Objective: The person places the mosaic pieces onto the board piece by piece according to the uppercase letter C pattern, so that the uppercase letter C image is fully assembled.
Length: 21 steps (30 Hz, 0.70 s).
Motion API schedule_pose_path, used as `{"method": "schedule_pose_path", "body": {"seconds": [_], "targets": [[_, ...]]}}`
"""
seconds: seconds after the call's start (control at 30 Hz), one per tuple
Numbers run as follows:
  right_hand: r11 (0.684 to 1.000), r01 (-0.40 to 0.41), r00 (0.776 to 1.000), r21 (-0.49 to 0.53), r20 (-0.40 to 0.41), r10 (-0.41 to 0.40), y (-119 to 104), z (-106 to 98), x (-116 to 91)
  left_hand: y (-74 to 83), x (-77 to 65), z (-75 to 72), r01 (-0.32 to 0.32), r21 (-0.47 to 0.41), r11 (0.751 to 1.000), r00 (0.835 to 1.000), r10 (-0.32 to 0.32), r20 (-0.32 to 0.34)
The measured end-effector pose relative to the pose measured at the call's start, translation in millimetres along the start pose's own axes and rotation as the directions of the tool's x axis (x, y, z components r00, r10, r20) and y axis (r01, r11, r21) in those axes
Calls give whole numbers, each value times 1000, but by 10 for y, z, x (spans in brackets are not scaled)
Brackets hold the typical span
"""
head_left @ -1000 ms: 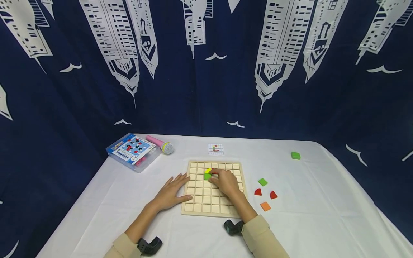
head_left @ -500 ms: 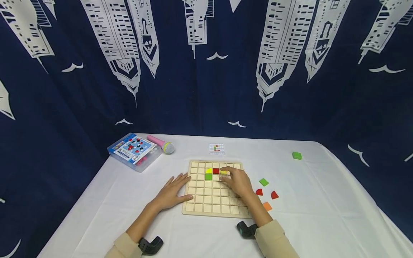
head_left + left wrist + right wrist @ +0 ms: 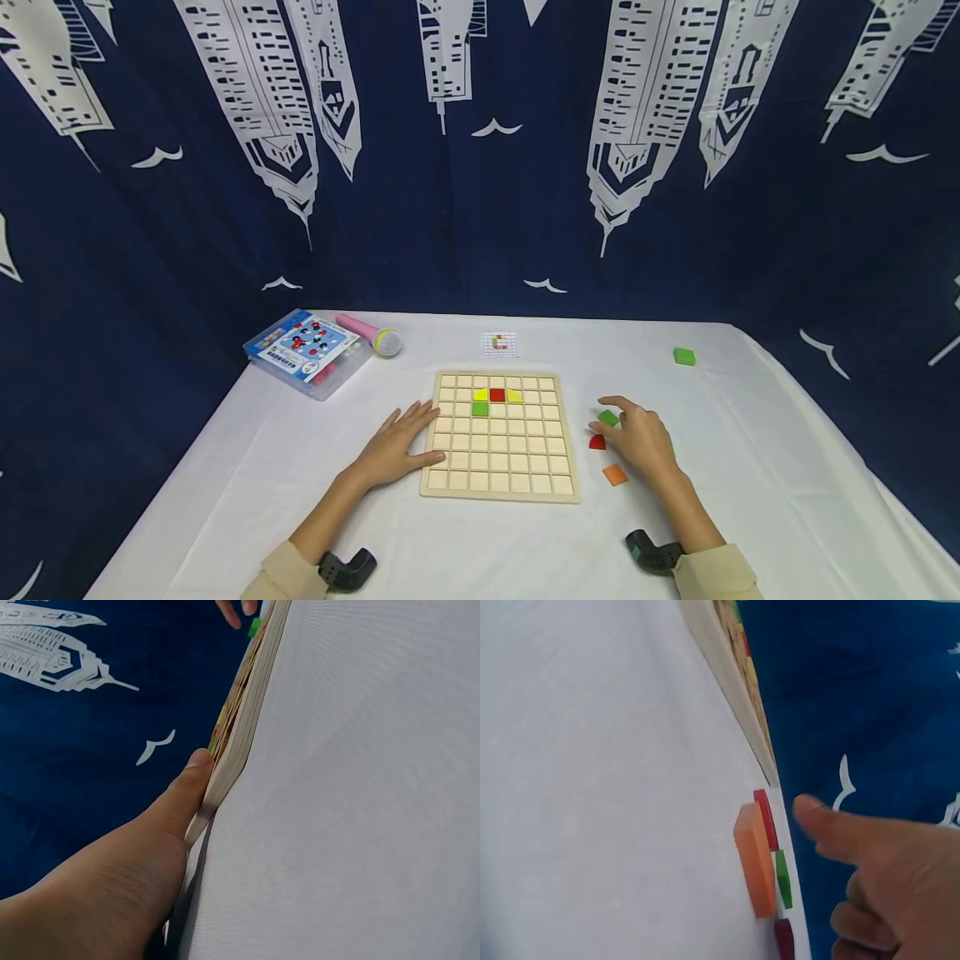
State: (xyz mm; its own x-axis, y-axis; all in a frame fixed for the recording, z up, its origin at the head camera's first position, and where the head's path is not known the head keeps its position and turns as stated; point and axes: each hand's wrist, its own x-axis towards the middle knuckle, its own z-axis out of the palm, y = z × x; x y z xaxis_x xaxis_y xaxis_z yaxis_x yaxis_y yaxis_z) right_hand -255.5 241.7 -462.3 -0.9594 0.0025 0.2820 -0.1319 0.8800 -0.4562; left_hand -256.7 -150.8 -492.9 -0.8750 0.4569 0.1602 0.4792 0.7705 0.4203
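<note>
A wooden grid board (image 3: 500,467) lies on the table, and my left hand (image 3: 393,447) rests on its left edge with fingers spread. In its upper cells sit a yellow piece (image 3: 481,395), a red square (image 3: 497,395), another yellow piece (image 3: 513,396) and a green square (image 3: 480,409). My right hand (image 3: 641,437), holding nothing, is over the loose pieces right of the board. Its thumb and index finger are apart around a green tile (image 3: 609,417). Nearby lie a red rounded piece (image 3: 597,442) and an orange square (image 3: 615,475). The right wrist view shows another dark red piece (image 3: 784,939).
Behind the board lies a small pattern card (image 3: 499,344). A clear plastic box (image 3: 307,354) and a pink toy microphone (image 3: 369,334) are at the back left. Another green block (image 3: 684,357) sits at the back right. A navy patterned curtain (image 3: 457,225) hangs behind the table.
My right hand has left the second yellow piece in its cell on the board and moved right to the loose green tile. The left hand stays at the board's edge.
</note>
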Motion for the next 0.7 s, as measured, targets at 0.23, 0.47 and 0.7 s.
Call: {"method": "schedule_pose_path", "body": {"seconds": [0.23, 0.47, 0.7], "targets": [[997, -66, 998, -33, 18, 66, 167, -44, -32, 1, 5, 8, 5, -6, 1000, 1000, -5, -2], [992, -120, 993, -38, 16, 120, 283, -105, -31, 11, 2, 0, -13, -15, 1000, 1000, 13, -12], [994, -107, 994, -24, 27, 108, 273, -69, -5, -2, -3, 10, -18, -18, 1000, 1000, 17, -18]]}}
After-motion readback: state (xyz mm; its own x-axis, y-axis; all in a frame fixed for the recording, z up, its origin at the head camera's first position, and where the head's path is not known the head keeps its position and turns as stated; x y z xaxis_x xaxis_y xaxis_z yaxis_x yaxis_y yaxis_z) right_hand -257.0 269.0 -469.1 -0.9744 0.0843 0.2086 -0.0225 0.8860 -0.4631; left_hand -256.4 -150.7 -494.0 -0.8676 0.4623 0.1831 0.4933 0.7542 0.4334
